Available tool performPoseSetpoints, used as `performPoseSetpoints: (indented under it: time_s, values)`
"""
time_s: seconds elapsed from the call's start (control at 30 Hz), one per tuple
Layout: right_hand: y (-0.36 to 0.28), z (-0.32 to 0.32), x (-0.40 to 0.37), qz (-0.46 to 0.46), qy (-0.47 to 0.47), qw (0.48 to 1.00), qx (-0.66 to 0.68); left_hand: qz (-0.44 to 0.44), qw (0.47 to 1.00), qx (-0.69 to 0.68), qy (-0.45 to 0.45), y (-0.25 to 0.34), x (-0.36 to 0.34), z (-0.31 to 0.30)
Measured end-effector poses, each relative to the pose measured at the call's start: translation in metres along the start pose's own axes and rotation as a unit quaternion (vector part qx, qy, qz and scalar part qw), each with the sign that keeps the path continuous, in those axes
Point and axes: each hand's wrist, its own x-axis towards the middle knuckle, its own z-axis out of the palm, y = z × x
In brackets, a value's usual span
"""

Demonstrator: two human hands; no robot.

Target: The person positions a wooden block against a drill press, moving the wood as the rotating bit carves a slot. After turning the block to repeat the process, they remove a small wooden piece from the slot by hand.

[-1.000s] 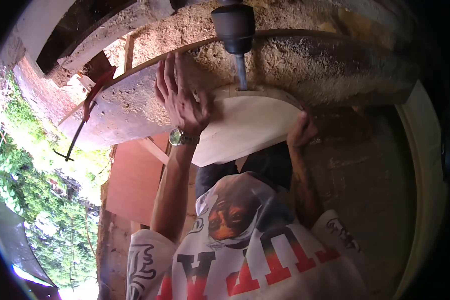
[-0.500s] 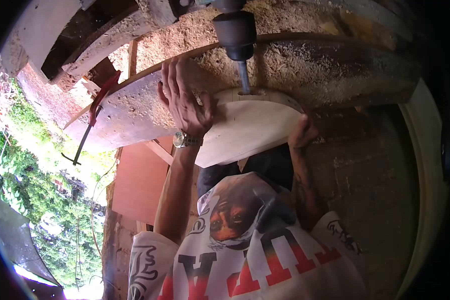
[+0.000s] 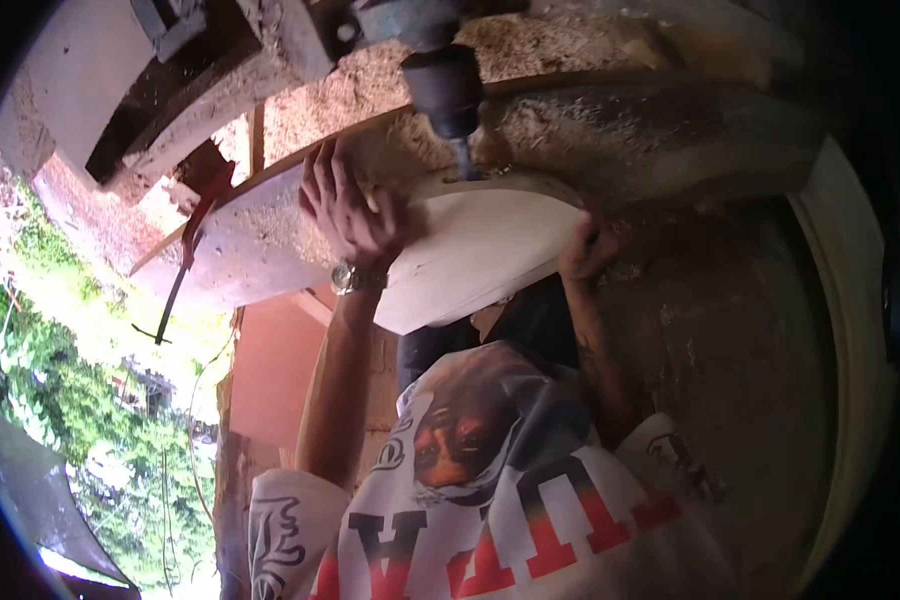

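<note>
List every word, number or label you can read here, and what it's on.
"TUPA": large, upside-down letters on the shirt front; what follows is cut off.
Left sleeve and right sleeve: ornate lettering, too stylised or blurred to read.
Watch: dial too small to read.
Drill and board: no readable text.

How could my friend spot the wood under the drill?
Start at the big sawdust-strewn worktable, then follow the black drill chuck down to its metal bit. The bit meets the curved edge of a wooden board, which sits between the left hand and right hand. Unlike the darker, dusty worktable beside it, this board's broad face is pale and creamy.
</note>
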Motion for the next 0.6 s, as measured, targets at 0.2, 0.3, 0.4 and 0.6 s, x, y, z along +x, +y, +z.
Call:
performPoseSetpoints:
  time_s: [0.2, 0.3, 0.4, 0.6]
  values:
    - [0.009, 0.008, 0.002, 0.015, 0.03, 0.999, 0.03, -0.005, 1.0, 0.003, -0.006, 0.006, 0.005, -0.007]
    - [0.005, 0.007, 0.003, 0.02, 0.034, 0.998, 0.046, 0.002, 1.0, -0.007, -0.003, 0.005, 0.004, -0.006]
    - [0.011, 0.003, -0.015, 0.054, 0.026, 0.997, 0.045, 0.02, 1.0, -0.002, -0.007, -0.001, -0.004, 0.0]
    - [0.021, 0.01, -0.03, 0.038, 0.052, 0.997, 0.036, 0.009, 0.999, -0.009, -0.03, -0.002, -0.012, 0.001]
